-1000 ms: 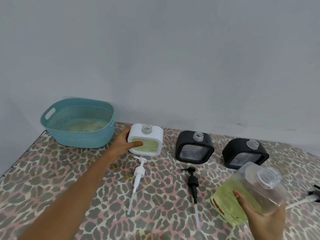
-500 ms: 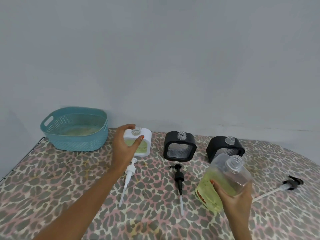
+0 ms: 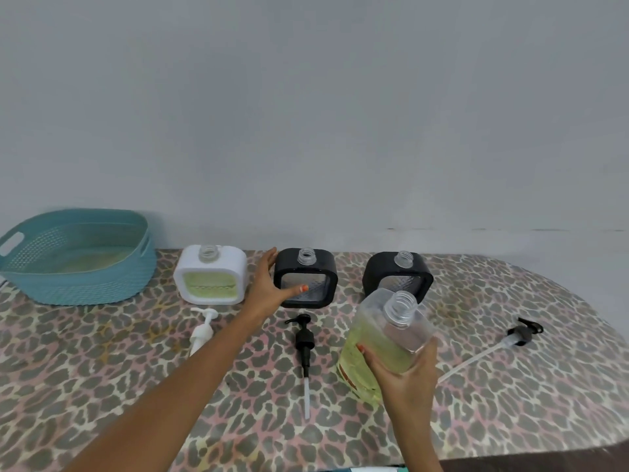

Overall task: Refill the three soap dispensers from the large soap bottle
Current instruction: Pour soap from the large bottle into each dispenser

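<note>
Three square soap dispensers stand uncapped in a row by the wall: a white one (image 3: 211,264) showing green soap, a black one (image 3: 308,258) in the middle and another black one (image 3: 377,272) to the right. My left hand (image 3: 267,289) is spread at the middle dispenser's left edge, fingers straight by its top corner, thumb across its front window. My right hand (image 3: 406,376) grips the large clear soap bottle (image 3: 381,338), tilted and uncapped, partly full of yellow-green soap, just in front of the right dispenser.
Three pump heads lie on the leopard-print table (image 3: 119,369): a white pump (image 3: 203,330), a black pump (image 3: 304,338) and a black pump with a clear tube (image 3: 520,332) at the right. A teal basket (image 3: 78,284) stands at the far left. The wall is close behind.
My left hand has let go of the white dispenser and moved right to the middle black one. The large bottle in my right hand has come up and left, nearer the dispensers.
</note>
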### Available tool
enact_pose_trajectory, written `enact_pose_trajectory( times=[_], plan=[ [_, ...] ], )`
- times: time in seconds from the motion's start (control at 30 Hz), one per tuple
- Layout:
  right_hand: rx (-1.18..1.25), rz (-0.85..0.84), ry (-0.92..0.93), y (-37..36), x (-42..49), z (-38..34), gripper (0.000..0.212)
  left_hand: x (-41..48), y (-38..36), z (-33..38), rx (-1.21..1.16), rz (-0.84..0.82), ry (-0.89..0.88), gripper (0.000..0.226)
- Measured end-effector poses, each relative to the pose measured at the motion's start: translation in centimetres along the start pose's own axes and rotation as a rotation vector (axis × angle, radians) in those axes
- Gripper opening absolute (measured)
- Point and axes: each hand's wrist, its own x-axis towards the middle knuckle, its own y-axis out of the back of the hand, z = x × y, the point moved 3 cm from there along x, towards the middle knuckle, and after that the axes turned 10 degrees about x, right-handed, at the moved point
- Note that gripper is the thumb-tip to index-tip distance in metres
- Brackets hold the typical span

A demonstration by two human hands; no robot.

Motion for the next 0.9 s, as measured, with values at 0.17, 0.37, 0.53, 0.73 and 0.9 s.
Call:
enact_pose_trajectory(
  times=[0.17,0.37,0.53,0.73,0.9],
  plan=[
    [-0.002,0.003,-0.018,0.0,0.0,0.3,0.082,0.5,-0.2,0.0,0.001,-0.015,0.040,0.074],
    [0.002,0.020,0.003,0.0,0.0,0.3,0.093,0.0,-0.3,1.0,0.009,0.007,-0.001,0.062],
    [-0.016,0.015,0.001,0.1,0.3,0.3,0.096,-1.1,0.9,3.2,-0.061,0.062,-0.070,0.060],
    [0.011,-0.015,-0.022,0.0,0.0,0.3,0.078,-4.3,4.1,6.3,-0.099,0.086,-0.169,0.049],
    [-0.040,-0.016,0.065,0.1,0.2,-0.9,0.056,-7.6,7.0,6.5,-0.061,0.052,-0.222,0.047]
  ],
)
